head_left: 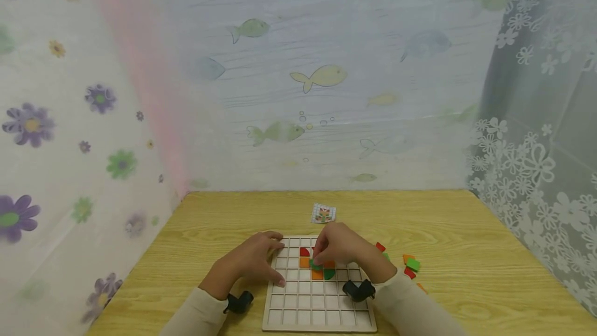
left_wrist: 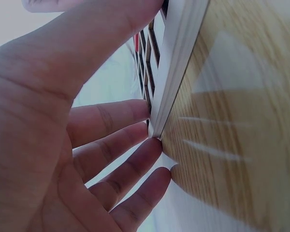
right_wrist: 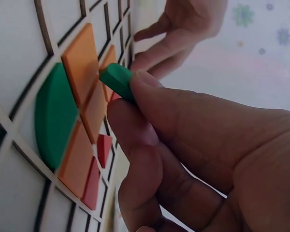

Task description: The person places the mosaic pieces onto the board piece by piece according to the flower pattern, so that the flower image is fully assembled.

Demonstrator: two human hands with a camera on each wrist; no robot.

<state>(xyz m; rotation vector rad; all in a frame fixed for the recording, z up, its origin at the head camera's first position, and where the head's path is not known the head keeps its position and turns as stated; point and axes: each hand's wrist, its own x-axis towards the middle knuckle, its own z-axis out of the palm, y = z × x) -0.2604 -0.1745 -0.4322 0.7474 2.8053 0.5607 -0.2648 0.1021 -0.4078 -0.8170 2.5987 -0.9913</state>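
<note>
A wooden grid board [head_left: 303,318] lies on the table. My left hand [head_left: 254,258] rests at its left edge with spread fingers, its fingertips touching the rim in the left wrist view. Above the board's upper middle, my right hand [head_left: 340,245] pinches a small green tile [right_wrist: 117,79] between thumb and index finger. Below that tile, several orange square tiles [right_wrist: 80,63] sit in the grid cells. A green tile with one rounded side [right_wrist: 55,116] lies beside them, and a red tile with a curved side [head_left: 304,251] sits at their upper left.
Behind the board lies a small card [head_left: 324,213] printed with a coloured pattern on a grid. Several loose tiles, among them a green one [head_left: 413,264], lie on the table [head_left: 224,211] right of the board. A fish-print curtain [head_left: 326,159] hangs behind the table.
</note>
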